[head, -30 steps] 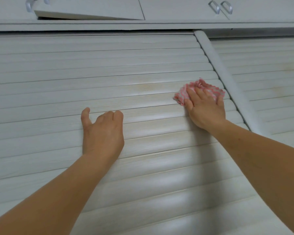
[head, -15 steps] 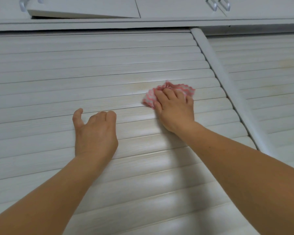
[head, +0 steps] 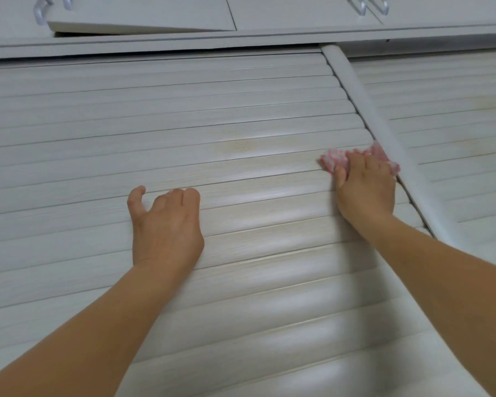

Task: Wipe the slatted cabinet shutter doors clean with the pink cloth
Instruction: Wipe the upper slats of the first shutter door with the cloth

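- Compared with half a second earlier, the pink cloth (head: 334, 161) has been carried rightward along the same slat, from near the middle of the left shutter door (head: 103, 156) to its right edge.
- The right hand (head: 365, 186) has been shifted with the cloth, so that the cloth's right end is now seen touching the rounded vertical post (head: 364, 93) that divides the two doors.
- A faint yellowish stain (head: 238, 147), which lay just left of the cloth in the earlier picture, is now left uncovered and well apart from it.
- The left hand (head: 165, 222) is found on much the same slats as before, with little change in its pose.
- The cloth is bunched under the right hand's fingers and pressed against the slats; pink folds are seen beyond the fingertips and to the left of the thumb.
- The right hand's fingers are curled over the cloth, which is gripped by them.
- The left hand is rested on the slats, nothing being held; its fingers are bent at the knuckles and the thumb is spread to the left.
- The cloth lies well to the right of the left hand and a little higher on the door.
- The right shutter door (head: 453, 116) is seen beyond the post, untouched by either hand.
- Upper cabinet doors with metal handles (head: 361, 7) are seen above the shutters.
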Demonstrator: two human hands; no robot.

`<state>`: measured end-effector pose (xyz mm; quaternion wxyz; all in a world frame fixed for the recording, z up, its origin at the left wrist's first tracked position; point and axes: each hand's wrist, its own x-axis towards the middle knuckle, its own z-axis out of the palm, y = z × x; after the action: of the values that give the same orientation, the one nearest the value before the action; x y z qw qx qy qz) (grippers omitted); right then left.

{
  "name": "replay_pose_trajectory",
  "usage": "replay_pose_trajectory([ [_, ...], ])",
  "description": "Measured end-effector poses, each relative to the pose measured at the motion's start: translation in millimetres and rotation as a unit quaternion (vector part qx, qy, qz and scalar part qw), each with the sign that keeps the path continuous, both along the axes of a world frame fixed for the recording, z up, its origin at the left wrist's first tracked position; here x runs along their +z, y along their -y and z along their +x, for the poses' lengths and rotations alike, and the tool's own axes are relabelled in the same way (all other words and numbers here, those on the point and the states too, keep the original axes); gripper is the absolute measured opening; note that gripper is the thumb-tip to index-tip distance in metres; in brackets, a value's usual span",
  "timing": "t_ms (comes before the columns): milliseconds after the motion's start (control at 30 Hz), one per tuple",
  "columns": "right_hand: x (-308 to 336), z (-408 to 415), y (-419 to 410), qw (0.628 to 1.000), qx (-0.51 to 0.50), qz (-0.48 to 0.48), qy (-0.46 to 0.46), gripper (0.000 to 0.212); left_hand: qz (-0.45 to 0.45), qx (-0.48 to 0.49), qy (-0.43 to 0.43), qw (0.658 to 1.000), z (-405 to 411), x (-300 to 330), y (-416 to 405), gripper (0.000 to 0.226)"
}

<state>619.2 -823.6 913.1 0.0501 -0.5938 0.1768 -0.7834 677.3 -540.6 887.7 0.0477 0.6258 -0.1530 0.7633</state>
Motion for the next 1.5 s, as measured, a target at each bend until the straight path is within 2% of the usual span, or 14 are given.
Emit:
replay_pose_trajectory([
  [67, -8, 7, -28, 1.000, 0.017, -0.024, 0.010, 0.056, 0.004, 0.001, 0.004, 1.000, 0, -1, -1, 0.030],
  [167, -7, 17, -76, 0.997, 0.035, -0.070, 0.007, 0.044, 0.015, -0.001, 0.017, 1.000, 2, -2, -4, 0.028],
  [300, -4, 41, -140, 0.979, 0.057, -0.192, -0.037, 0.039, 0.014, 0.003, 0.033, 0.999, 3, 0, -7, 0.032],
  [467, -3, 32, -116, 0.959, 0.033, -0.276, -0.044, 0.035, 0.050, -0.018, 0.054, 0.997, 5, 4, -16, 0.039],
  [533, -4, 20, -91, 0.971, 0.002, -0.240, -0.013, 0.035, 0.057, -0.031, 0.056, 0.996, 8, 6, -20, 0.038],
  [600, -2, 9, -70, 0.991, 0.019, -0.133, 0.009, 0.039, 0.063, -0.041, 0.041, 0.996, 3, 8, -22, 0.036],
  [667, 6, 5, -61, 0.998, 0.052, -0.023, -0.022, 0.042, 0.073, -0.044, 0.004, 0.996, 2, 9, -24, 0.034],
  [767, 22, 13, -70, 0.994, 0.066, 0.025, -0.088, 0.052, 0.091, -0.098, -0.027, 0.991, 5, 12, -31, 0.030],
  [967, 34, 32, -128, 0.988, 0.057, -0.040, -0.140, 0.054, 0.120, -0.226, -0.046, 0.966, 16, 13, -48, 0.027],
  [1167, 41, 51, -193, 0.971, 0.053, -0.151, -0.176, 0.053, 0.137, -0.288, -0.041, 0.947, 22, 12, -55, 0.033],
  [1267, 50, 54, -217, 0.949, 0.067, -0.218, -0.218, 0.053, 0.064, -0.247, 0.004, 0.967, 29, 11, -63, 0.034],
  [1333, 56, 55, -223, 0.933, 0.064, -0.264, -0.235, 0.052, 0.004, -0.213, -0.005, 0.977, 27, 13, -69, 0.033],
  [1500, 64, 46, -204, 0.927, 0.047, -0.285, -0.239, 0.051, 0.000, -0.055, -0.036, 0.998, 12, 22, -68, 0.030],
])
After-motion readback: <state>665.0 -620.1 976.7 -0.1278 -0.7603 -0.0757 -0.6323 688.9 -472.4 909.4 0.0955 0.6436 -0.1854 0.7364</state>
